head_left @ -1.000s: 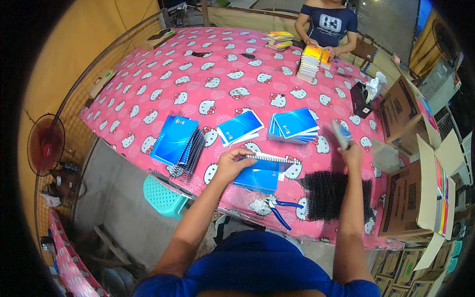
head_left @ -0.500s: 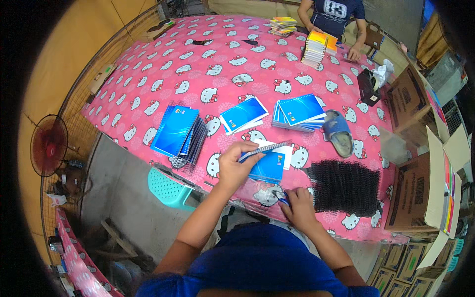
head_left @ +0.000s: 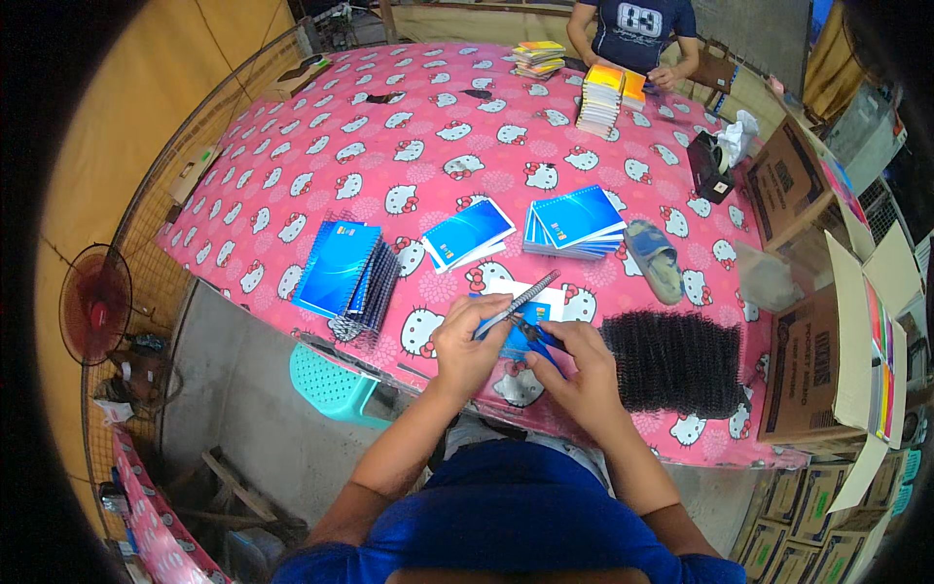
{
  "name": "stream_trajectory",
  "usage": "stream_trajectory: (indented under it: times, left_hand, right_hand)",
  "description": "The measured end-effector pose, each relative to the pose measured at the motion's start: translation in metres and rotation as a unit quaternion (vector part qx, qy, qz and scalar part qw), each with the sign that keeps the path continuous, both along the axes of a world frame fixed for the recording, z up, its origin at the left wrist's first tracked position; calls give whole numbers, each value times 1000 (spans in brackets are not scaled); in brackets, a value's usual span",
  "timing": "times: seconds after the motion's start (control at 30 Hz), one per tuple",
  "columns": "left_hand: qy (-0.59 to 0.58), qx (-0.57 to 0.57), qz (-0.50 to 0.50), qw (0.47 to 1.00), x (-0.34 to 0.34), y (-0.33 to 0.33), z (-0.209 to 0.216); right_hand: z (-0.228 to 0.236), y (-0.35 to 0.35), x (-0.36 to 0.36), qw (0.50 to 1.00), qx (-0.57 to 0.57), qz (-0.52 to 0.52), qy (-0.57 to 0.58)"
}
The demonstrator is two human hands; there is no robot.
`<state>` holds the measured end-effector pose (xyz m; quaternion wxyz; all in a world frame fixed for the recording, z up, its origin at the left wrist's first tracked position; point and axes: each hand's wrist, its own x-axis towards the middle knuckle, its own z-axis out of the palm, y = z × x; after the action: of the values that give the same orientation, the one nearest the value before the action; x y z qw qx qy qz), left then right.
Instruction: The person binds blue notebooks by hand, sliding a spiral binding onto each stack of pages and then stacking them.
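My left hand (head_left: 465, 341) grips a small spiral notebook (head_left: 530, 295), tilted so that its coiled edge faces up. In my right hand (head_left: 587, 375) is a pair of blue-handled pliers (head_left: 538, 343), its dark jaws close to the lower end of the notebook's coil; whether they touch it I cannot tell. Beneath them, partly hidden, lie a blue cover and white sheets (head_left: 552, 304). A stack of blue spiral-bound notebooks (head_left: 341, 268) stands to the left. Farther off are a few loose blue-covered sheets (head_left: 470, 234) and a thicker blue-covered stack (head_left: 576, 219).
A pile of black plastic coils (head_left: 673, 365) lies right of my hand, with a slipper (head_left: 654, 261) beyond it. Open cartons (head_left: 808, 375) line the right edge. Across the pink table (head_left: 428, 185), another person (head_left: 637, 39) sits by orange-yellow booklets (head_left: 600, 97). A green stool (head_left: 331, 384) stands below the left edge.
My right hand has lifted the pliers from the table's near edge up to the notebook. My left hand keeps hold of the notebook. The other person's hand has drawn closer to the booklets.
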<state>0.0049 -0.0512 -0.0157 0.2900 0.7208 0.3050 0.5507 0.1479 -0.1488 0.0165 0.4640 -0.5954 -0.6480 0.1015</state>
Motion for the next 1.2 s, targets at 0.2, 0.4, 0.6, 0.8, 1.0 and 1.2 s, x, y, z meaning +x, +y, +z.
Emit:
stream_trajectory:
  times: [0.2,0.4,0.6,0.8,1.0,1.2]
  left_hand:
    - [5,77,3,997,-9,-1,0]
    - [-163,-13,132,978,-40,31,31]
    - [-223,-173,275,919,-194,110,12]
    - [-39,-61,437,897,-160,78,29]
    - [-318,-651,-155,672,-57,-38,-1]
    - [-331,-643,-119,680,-4,-20,-67]
  right_hand:
    - [-20,6,7,706,-326,222,588]
    - [-41,-1,2,888,-259,106,365]
    - [-73,-30,19,977,-132,34,-162]
    - [-70,77,44,980,-156,35,-115]
    - [-93,155,57,930,-346,63,-104]
    - [-77,163,51,849,-508,125,-78]
